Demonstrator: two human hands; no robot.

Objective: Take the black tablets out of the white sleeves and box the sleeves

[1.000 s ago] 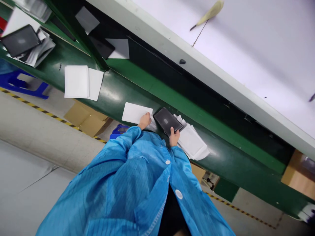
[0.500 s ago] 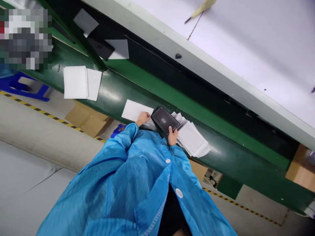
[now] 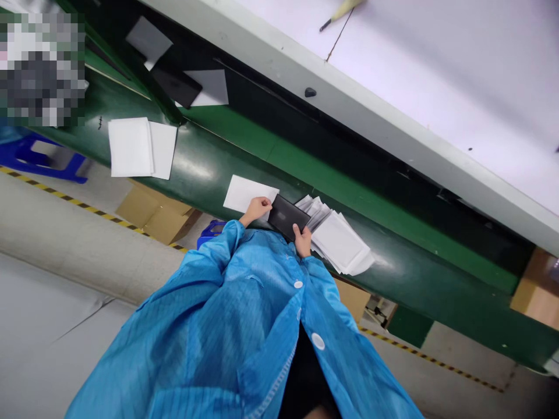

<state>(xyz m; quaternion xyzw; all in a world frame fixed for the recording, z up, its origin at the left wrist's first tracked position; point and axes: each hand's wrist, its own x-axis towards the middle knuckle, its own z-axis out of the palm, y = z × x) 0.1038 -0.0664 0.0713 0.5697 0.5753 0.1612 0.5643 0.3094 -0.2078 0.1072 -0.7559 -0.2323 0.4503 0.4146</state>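
Observation:
My right hand (image 3: 302, 238) grips the near right corner of a flat black tablet (image 3: 286, 216), thumb on top. The tablet is tilted in front of my blue coat. At its left edge is my left hand (image 3: 257, 208), fingers curled together in a pinch; whatever they hold is too small to make out. Behind and beside that hand, a white paper sleeve (image 3: 247, 191) lies on the green bench, partly covered by the hand. To the right of the tablet, a fanned stack of white sleeves (image 3: 343, 241) lies close to my right hand.
Further left on the green bench (image 3: 201, 157) rest two white packets (image 3: 131, 146). A dark shelf behind holds a black flat device (image 3: 179, 87) and grey sheets (image 3: 209, 86). A raised white worktop (image 3: 393, 87) overhangs the back. Cardboard boxes (image 3: 161, 212) stand below.
The tablet has tilted, so its face looks darker and narrower. My left hand has moved slightly right and up, and the white sleeve beside it has shifted right.

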